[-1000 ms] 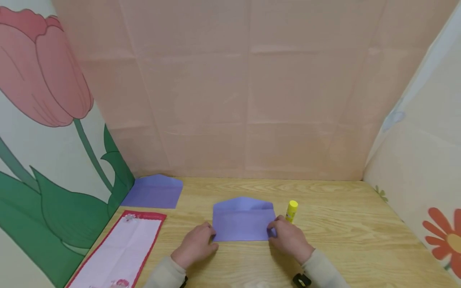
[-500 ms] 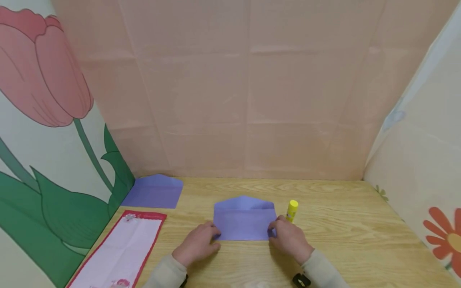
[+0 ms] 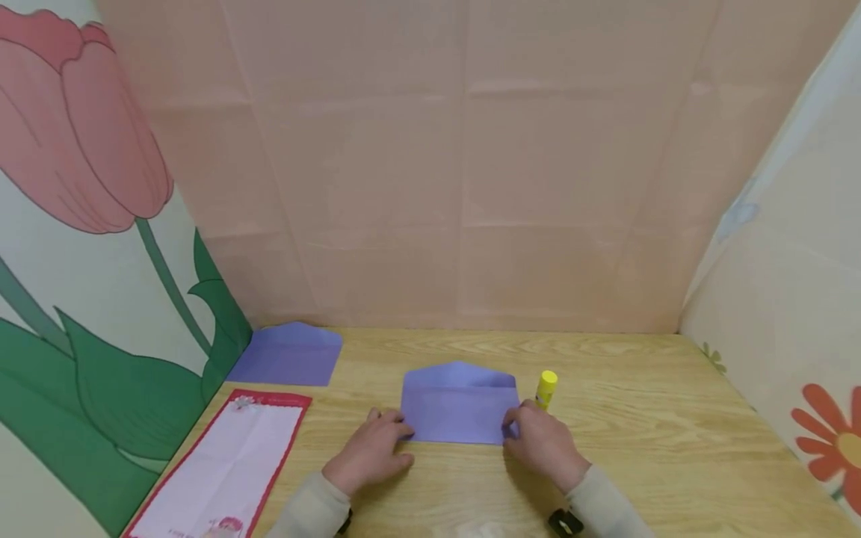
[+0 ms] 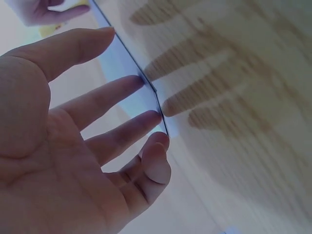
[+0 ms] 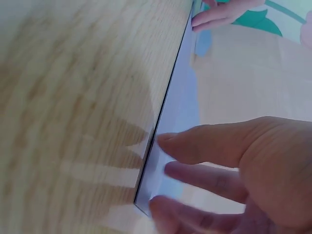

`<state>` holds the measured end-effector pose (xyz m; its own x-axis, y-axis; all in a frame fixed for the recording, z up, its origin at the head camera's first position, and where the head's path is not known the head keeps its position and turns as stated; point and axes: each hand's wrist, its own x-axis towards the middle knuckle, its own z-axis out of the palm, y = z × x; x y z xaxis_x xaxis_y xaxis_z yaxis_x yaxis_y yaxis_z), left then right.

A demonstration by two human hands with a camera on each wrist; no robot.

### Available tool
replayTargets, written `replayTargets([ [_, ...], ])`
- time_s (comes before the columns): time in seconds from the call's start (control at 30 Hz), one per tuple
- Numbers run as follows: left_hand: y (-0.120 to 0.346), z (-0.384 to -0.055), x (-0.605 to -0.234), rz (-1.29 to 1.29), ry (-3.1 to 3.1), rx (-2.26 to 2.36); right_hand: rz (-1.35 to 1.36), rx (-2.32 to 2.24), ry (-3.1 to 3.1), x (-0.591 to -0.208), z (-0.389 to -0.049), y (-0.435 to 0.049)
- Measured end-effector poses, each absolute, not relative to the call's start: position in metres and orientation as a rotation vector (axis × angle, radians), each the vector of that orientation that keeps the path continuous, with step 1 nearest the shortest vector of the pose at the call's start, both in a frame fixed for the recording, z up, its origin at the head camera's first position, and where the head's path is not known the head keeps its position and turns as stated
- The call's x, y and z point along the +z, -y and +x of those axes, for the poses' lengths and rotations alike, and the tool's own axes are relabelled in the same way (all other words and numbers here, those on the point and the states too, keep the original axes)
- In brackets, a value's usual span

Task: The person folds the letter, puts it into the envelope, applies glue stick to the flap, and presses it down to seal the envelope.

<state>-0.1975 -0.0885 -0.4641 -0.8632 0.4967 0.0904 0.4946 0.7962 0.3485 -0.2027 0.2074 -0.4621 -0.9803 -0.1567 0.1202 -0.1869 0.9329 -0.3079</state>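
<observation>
A purple envelope (image 3: 460, 415) lies flat mid-table, its pointed flap raised toward the back wall. My left hand (image 3: 370, 452) is at its lower left corner. In the left wrist view, fingertips of that hand (image 4: 83, 131) touch the envelope's edge (image 4: 129, 58) while the thumb stands apart. At the lower right corner is my right hand (image 3: 543, 442). Seen from the right wrist, its thumb and fingertips (image 5: 165, 141) rest on or just above the envelope's face (image 5: 178, 105), spread rather than pinched together. A yellow glue stick (image 3: 547, 387) stands just behind the right hand, partly hidden by it.
A second purple envelope (image 3: 289, 362) lies at the back left. In front of it is a white sheet with a red border (image 3: 232, 456). The wooden table (image 3: 646, 418) meets a pinkish back wall (image 3: 464, 224) and decorated side walls.
The envelope has shifted slightly to the right and away from me. My left fingers have shifted a little and look straighter; the right hand stays at the right corner.
</observation>
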Motion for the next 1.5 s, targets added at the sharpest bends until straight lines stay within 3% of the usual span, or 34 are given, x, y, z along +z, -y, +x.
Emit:
replayTargets([
  [0.37, 0.091, -0.196, -0.467, 0.865, -2.973, 0.596, 0.265, 0.728, 2.529, -0.448, -0.213, -0.226],
  [0.53, 0.091, -0.201, -0.471, 0.883, -2.933, 0.862, 0.181, 0.742, 2.424, -0.446, -0.217, -0.240],
  [0.87, 0.094, -0.201, -0.466, 0.423, -3.176, 0.893, 0.005, 0.878, 2.632, -0.450, -0.226, -0.258],
  [1.5, 0.102, -0.204, -0.473, 0.334, -3.182, 0.804, 0.011, 0.972, 2.909, -0.467, -0.232, -0.272],
])
